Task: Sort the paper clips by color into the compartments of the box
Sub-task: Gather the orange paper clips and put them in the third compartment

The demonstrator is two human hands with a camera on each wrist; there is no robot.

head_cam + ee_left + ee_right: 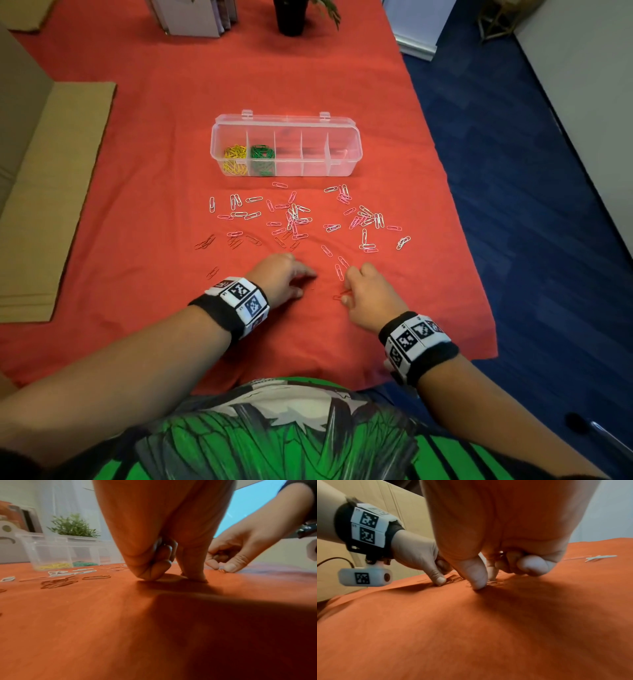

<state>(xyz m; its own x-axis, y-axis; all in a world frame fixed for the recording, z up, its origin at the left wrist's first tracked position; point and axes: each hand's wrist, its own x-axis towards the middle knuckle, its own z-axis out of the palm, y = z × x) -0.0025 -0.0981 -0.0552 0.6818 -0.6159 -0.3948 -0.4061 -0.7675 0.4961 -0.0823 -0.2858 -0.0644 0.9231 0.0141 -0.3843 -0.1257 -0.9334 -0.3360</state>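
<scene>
Orange cloth (144, 164), perhaps blue carpet (513, 171)

Clear plastic box w/ five compartments (342, 161), lid open, well beyond both hands. Yellow paper clips (235, 158) in leftmost compartment, green paper clips (262, 156) in 2nd; other 3 look empty. Pink and white clips (298, 216) scattered flat btwn box & hands; red clips (236, 241) nearer left hand (284, 279).

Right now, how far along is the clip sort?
Done: yellow clips and green clips fill the box's two leftmost compartments; the other three look empty. In hand: the left hand and right hand are down on the cloth pinching at red clips. Left: the white, pink and red clips scattered before the box.
</scene>
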